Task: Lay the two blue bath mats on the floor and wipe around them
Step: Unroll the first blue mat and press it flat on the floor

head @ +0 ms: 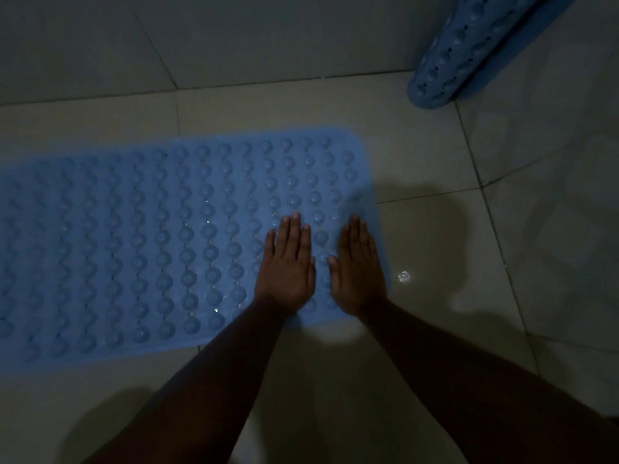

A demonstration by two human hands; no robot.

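One blue bath mat point(160, 236) lies flat on the tiled floor, its rows of round suction cups facing up; its left end runs out of view. My left hand point(286, 266) and my right hand point(356, 269) rest palm-down side by side on its right end, fingers straight and together, holding nothing. The right hand sits at the mat's right edge. A second blue bath mat point(469, 48) leans bent against the wall at the top right, its lower end on the floor.
Pale floor tiles point(435, 329) surround the mat, with a small shiny wet spot point(404, 276) just right of my right hand. The tiled wall point(234, 38) meets the floor behind the mat. The light is dim.
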